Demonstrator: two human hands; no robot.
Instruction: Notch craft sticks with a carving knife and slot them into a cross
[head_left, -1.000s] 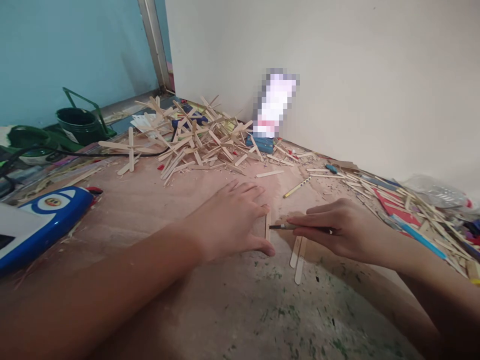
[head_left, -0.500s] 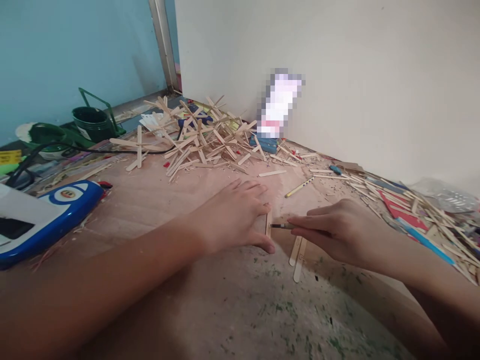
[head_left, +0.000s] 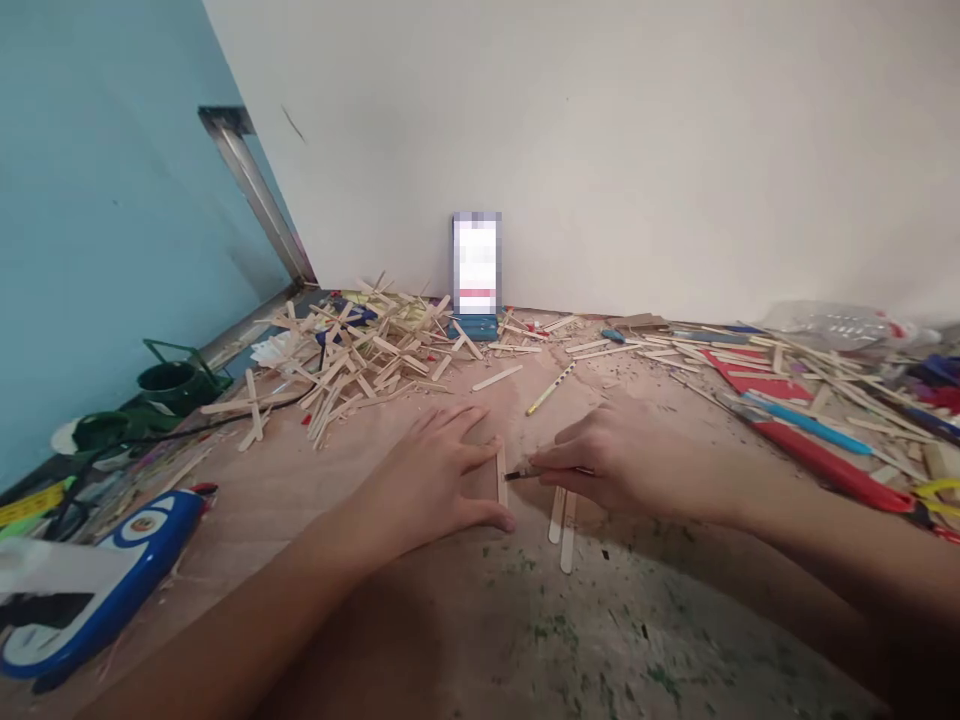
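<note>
My left hand (head_left: 442,470) lies low over the board, its fingers spread. Its thumb and forefinger pin the two ends of a wooden craft stick (head_left: 502,475) standing lengthwise between them. From the right, my right hand (head_left: 600,455) pinches a slim tool (head_left: 525,471) whose narrow dark tip touches or nearly touches the stick's middle; I cannot tell its exact kind. Two more craft sticks (head_left: 568,545) lie side by side below my right hand, partly covered by it.
A heap of crossed craft sticks (head_left: 375,350) fills the back left. Behind stands a phone (head_left: 476,262) against the wall. A pencil (head_left: 551,388) lies beyond my right hand. Loose sticks, a blue tool (head_left: 806,422) and red-handled pliers (head_left: 832,465) crowd the right; a blue-white device (head_left: 112,590) sits left.
The camera view has turned rightward and levelled, bringing more of the right side into sight. Both hands keep the same hold, with the tool's tip still at the stick.
</note>
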